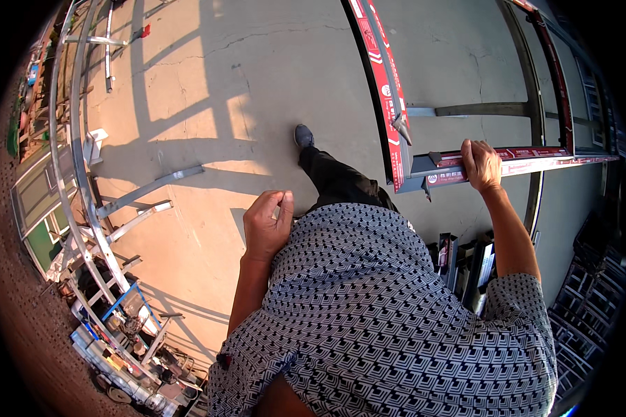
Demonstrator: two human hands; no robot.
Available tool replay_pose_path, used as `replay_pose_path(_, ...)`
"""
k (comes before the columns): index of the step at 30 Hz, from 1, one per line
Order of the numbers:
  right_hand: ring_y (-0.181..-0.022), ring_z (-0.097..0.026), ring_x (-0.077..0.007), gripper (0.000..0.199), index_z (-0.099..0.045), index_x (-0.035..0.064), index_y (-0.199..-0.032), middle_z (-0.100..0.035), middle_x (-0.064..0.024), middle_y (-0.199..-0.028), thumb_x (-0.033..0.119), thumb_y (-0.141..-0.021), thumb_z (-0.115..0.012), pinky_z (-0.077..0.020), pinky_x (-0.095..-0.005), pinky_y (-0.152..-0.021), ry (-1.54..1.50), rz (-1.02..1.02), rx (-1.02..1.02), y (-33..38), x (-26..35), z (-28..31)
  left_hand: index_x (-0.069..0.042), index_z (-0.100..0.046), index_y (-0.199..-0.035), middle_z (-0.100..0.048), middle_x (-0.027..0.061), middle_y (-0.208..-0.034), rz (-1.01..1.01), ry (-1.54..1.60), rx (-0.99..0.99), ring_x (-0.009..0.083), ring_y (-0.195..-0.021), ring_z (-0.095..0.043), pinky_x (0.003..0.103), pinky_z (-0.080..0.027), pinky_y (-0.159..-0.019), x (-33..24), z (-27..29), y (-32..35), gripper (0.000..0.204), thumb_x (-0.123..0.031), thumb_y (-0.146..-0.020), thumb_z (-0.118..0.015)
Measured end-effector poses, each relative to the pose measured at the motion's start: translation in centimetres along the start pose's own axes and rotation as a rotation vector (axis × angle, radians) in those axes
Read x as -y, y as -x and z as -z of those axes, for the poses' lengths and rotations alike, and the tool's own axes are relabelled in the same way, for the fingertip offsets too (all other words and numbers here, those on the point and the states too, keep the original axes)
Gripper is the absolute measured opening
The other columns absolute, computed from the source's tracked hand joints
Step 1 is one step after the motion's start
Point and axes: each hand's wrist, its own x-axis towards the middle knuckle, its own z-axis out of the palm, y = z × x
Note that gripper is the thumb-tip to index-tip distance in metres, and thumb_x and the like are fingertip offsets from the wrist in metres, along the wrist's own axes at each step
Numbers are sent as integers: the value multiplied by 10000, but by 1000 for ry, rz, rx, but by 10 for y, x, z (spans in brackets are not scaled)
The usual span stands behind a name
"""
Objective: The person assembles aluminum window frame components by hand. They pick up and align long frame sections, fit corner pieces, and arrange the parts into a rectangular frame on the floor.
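My right hand (481, 165) is closed over the lower rail of a grey metal frame (522, 163) covered with red printed film, which hangs above the concrete floor to my right. The frame's left upright (386, 83) runs away from me toward the top of the view. My left hand (266, 224) floats in front of my chest with its fingers curled loosely and nothing in it. Below, my dark trouser leg and shoe (303, 135) step forward on the floor.
Grey metal bars and frames (83, 174) lean and lie along the left side, with cans and clutter (129, 347) at the lower left. More profiles (459, 260) stand by my right side. A dark grid rack (591, 292) sits at the right edge.
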Motion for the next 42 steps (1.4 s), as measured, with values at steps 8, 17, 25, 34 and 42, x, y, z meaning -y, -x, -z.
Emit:
replay_pose_path(8, -761, -598, -366, 346, -589, 20, -759, -605, -144, -742, 223, -1037, -565, -485, -471, -732, -5, 30, -33, 3, -21, 10, -30, -750, -1014, -751, 131, -919, 45, -136, 285, 315, -807, -738, 396, -588, -727, 37, 43, -89, 220, -239, -1034, -686)
replay_pose_path(17, -852, -590, -458, 500, -567, -32, -905, -585, -255, -856, 415, -1120, -500, -485, -518, -801, -330, -587, -272, -73, 33, -41, -7, -749, -1067, -759, 162, -926, 87, 1, 174, 286, -812, -737, 378, -573, -760, 101, 98, -233, 216, -213, -1048, -685)
replay_pose_path(25, -826, -616, -265, 478, -634, -54, -1024, -656, -180, -870, 411, -1096, -550, -524, -423, -824, -562, -690, -393, -210, 129, -44, -38, -763, -1084, -775, 151, -985, 209, -60, 388, 267, -859, -749, 368, -579, -806, 143, 122, -298, 253, -273, -1038, -683)
replay_pose_path(34, -1117, -701, -371, 724, -661, -71, -1312, -740, -265, -1158, 588, -1034, -541, -516, -430, -1016, -735, -853, -399, -364, 160, -33, -26, -754, -1058, -753, 148, -908, 50, -182, 504, 263, -769, -717, 378, -572, -747, 182, 172, -440, 233, -250, -1028, -697)
replay_pose_path(42, -958, -720, -245, 752, -707, -63, -1178, -747, -162, -1013, 657, -973, -636, -567, -416, -895, -1087, -922, -427, -463, 149, -44, -25, -758, -1087, -788, 131, -971, -119, -203, 557, 258, -844, -765, 374, -598, -783, 121, 114, -563, 214, -225, -1038, -701)
